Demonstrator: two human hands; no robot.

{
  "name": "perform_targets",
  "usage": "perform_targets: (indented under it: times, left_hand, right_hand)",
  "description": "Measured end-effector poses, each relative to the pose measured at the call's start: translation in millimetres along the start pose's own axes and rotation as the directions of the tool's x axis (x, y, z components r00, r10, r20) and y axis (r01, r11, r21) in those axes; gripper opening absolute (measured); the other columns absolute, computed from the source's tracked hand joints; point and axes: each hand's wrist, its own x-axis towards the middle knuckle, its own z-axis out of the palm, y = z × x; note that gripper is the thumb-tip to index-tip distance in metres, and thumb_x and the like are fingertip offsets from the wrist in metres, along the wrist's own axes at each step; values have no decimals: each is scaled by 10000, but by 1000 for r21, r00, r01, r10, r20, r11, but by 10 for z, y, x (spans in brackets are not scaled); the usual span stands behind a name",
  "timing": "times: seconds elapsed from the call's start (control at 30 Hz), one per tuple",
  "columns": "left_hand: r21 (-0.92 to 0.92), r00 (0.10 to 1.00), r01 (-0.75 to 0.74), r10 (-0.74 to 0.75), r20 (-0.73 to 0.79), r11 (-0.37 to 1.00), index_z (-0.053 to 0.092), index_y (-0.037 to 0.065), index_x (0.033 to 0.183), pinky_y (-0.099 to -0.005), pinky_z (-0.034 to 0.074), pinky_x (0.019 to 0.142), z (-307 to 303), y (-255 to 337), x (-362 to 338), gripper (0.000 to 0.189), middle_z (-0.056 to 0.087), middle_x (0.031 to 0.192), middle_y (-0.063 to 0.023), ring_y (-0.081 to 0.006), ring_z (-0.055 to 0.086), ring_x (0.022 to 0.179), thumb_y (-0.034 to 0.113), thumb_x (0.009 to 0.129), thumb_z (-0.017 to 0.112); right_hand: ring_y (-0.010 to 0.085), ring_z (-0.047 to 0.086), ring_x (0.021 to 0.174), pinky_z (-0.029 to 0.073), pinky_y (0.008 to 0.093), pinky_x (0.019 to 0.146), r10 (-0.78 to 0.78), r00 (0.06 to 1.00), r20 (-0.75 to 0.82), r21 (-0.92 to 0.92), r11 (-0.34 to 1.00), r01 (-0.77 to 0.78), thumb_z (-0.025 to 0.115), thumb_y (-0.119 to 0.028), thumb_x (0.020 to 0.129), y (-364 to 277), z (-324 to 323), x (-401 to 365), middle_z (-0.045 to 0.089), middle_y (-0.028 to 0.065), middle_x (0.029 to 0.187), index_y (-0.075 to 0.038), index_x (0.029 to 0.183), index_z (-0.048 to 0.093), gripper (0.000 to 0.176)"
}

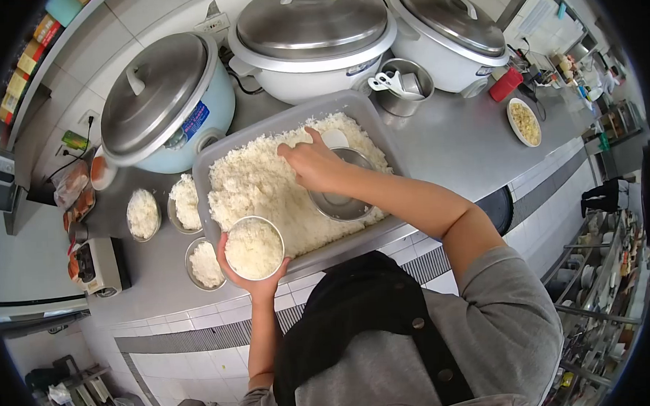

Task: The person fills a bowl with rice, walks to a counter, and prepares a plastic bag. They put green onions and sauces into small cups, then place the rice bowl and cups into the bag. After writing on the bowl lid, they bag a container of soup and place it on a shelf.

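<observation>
My left hand point(276, 280) cups a round metal bowl point(282, 261) heaped with white rice point(253, 247), at the front left corner of a large grey tub point(362, 108). Loose cooked rice point(244, 179) fills much of that tub. Over the rice is my right hand point(310, 164), its fingers curled down and partly hidden, so whatever they grip does not show. A white, rounded utensil end point(334, 138) lies close beside it. Beneath my right forearm, a metal bowl point(354, 210) sits in the rice, partly covered.
Three rice bowls point(144, 214) point(186, 202) point(206, 265) stand left of the tub. Behind are three lidded rice cookers point(164, 101) point(314, 40) point(452, 41). A metal pot point(402, 107) holds white-handled utensils. Farther right are a red container point(505, 83) and an oval dish point(524, 122).
</observation>
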Motion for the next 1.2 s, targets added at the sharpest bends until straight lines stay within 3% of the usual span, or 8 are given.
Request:
perform_targets:
  times: [0.1, 0.27, 0.47, 0.67, 0.73, 0.83, 1.1, 1.2]
  left_hand:
    - [32, 996, -94, 94, -7, 995, 340, 38, 1448, -457, 347, 1137, -18, 118, 127, 1202, 400, 1434, -128, -301, 433, 1323, 395, 499, 985]
    - [-71, 996, -67, 71, 56, 995, 333, 38, 1454, -447, 353, 1133, 478, 569, -247, 1220, 402, 1423, -128, -293, 434, 1322, 384, 487, 991]
    - [-206, 939, -117, 175, 295, 972, 321, 36, 1459, -426, 382, 1122, 1451, 1208, -862, 1227, 393, 1425, -125, -276, 450, 1307, 338, 482, 999]
    - [-469, 771, 3, 297, 563, 883, 316, 39, 1452, -413, 428, 1085, 2559, 2226, -1967, 1221, 409, 1402, -136, -275, 482, 1284, 236, 464, 1007]
    - [-534, 697, 49, 354, 623, 844, 321, 40, 1445, -412, 441, 1073, 2915, 2529, -2277, 1209, 426, 1387, -139, -273, 496, 1272, 207, 465, 1008]
    - [-620, 586, 142, 439, 681, 772, 327, 42, 1436, -412, 464, 1054, 3414, 2966, -2743, 1181, 456, 1358, -144, -271, 522, 1247, 172, 478, 1006]
    - [-701, 248, 273, 655, 713, 659, 334, 36, 1428, -402, 459, 1045, 4805, 3915, -3692, 1159, 449, 1325, -129, -268, 521, 1235, 194, 499, 1009]
    - [-686, 181, 327, 670, 720, 649, 333, 28, 1433, -394, 459, 1053, 5465, 4231, -3983, 1163, 456, 1333, -131, -265, 522, 1236, 152, 492, 1003]
  right_hand:
    - [341, 674, 919, 174, 684, 1145, -96, 934, -345, 22, 994, 111, 570, 66, 785, 110, 123, 102, 664, 124, 737, -26, 1186, 526, 413]
    - [258, 660, 786, 286, 583, 1133, 152, 914, -376, 291, 956, -40, 665, -30, 780, 357, -355, -961, 644, 47, 736, -93, 944, 636, 178]
    - [284, 591, 719, 433, 456, 919, 364, 658, -659, 486, 874, 3, 674, -24, 701, 1119, 139, -2990, 549, 71, 677, -70, 734, 526, 159]
    - [326, 541, 994, 431, 456, 830, 611, 588, -530, 496, 786, -370, 653, 0, 714, 1153, 1254, -5837, 583, 95, 1016, -69, 798, 607, 118]
    - [317, 538, 1025, 422, 464, 838, 749, 456, -482, 509, 662, -550, 659, -47, 744, 1028, 1413, -6619, 591, 100, 1032, -63, 792, 612, 70]
    - [317, 535, 1051, 420, 457, 877, 867, 236, -439, 635, 486, -601, 652, -83, 752, 948, 1517, -7440, 598, 111, 1065, -54, 773, 607, 58]
    - [340, 541, 1120, 433, 448, 948, 840, -77, -537, 707, 398, -585, 709, -87, 778, 1175, 1260, -8240, 603, 138, 1125, -42, 778, 580, 137]
    - [366, 565, 1122, 465, 448, 956, 846, -209, -491, 761, 299, -575, 726, -55, 780, 1389, 1463, -8591, 610, 157, 1147, -29, 920, 660, 157]
